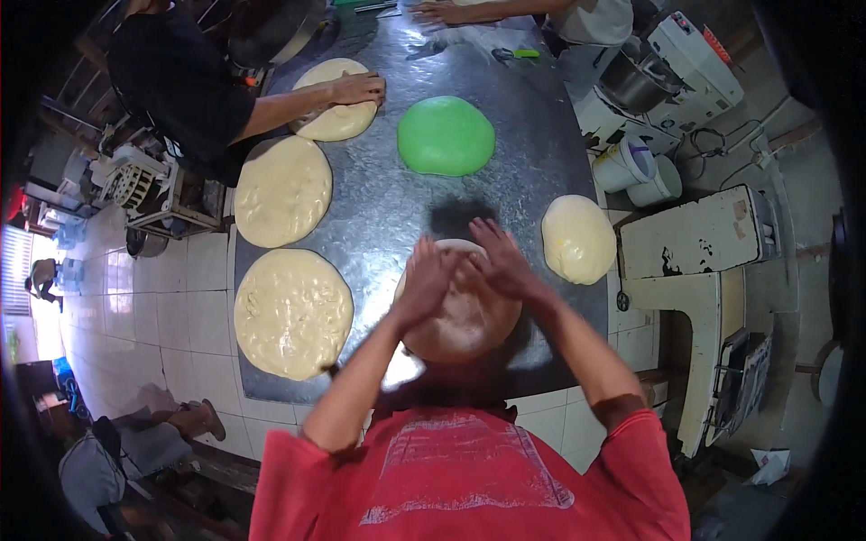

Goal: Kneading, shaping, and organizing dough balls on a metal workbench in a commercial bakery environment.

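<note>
A round mass of brownish dough [465, 316] lies at the near edge of the dark worktable [379, 212], right in front of me. My left hand [428, 275] rests flat on its far left part, fingers stretched away from me. On the far right part lies my right hand [502, 259], its fingers also extended and slightly spread. Neither hand grips anything. To the left is a flattened pale dough round [293, 314], and a plump pale dough ball [579, 240] sits to the right. Beyond my hands lies a smooth green dough mound [446, 136].
Two more pale dough rounds, a middle one [283, 192] and a farther one [336, 117], line the left edge; a co-worker's hand [358, 88] presses the farther. Another person's hand [440, 12] is at the far end, near a green-handled scraper [516, 55]. A mixer [640, 77] and buckets [624, 163] stand right.
</note>
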